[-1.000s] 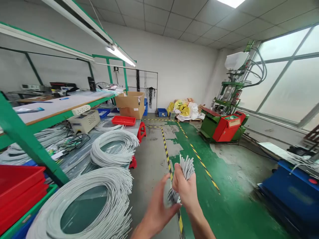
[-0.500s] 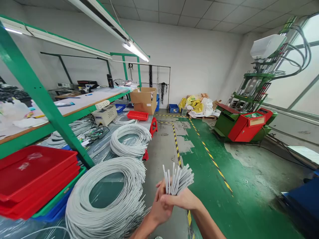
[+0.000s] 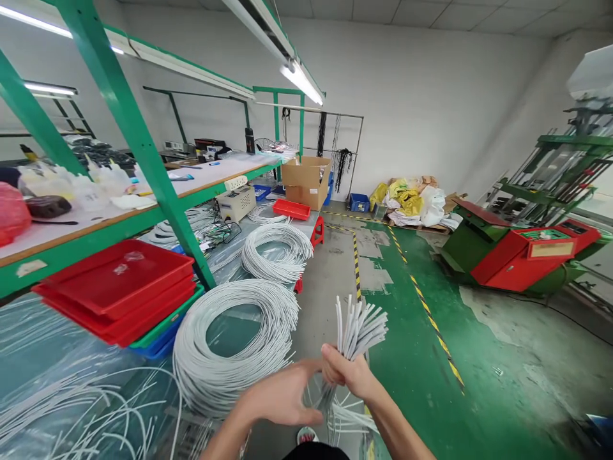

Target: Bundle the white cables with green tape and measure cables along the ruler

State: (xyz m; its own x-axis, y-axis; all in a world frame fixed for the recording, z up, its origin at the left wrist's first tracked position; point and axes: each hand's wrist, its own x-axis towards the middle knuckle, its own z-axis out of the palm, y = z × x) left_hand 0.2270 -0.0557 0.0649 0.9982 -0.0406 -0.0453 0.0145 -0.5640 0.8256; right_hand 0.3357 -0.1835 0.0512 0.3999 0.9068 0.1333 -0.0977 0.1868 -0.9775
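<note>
My right hand (image 3: pixel 349 370) is closed around a bundle of light grey cables (image 3: pixel 363 326). Their cut ends fan out above the fist, and the lengths below hang down in front of me. My left hand (image 3: pixel 287 393) is just left of the bundle, under the right fist. Its thumb and fingers are spread apart, slightly blurred, and the fingertips are partly hidden near the right hand. To the left on the bench, a large coil of grey cable (image 3: pixel 191 345) lies flat, and a smaller cable coil (image 3: pixel 251 252) sits behind it.
Stacked red trays (image 3: pixel 119 281) stand on the plastic-covered bench at left, beside a green frame post (image 3: pixel 158 185). Loose cables (image 3: pixel 119 415) spread at the lower left. A cardboard box (image 3: pixel 306 182) is farther back. A green and red machine (image 3: pixel 517 249) stands at right.
My view has turned left and down. The left hand has come away from the bundle's upper part and opened lower down; the right hand still grips the cables.
</note>
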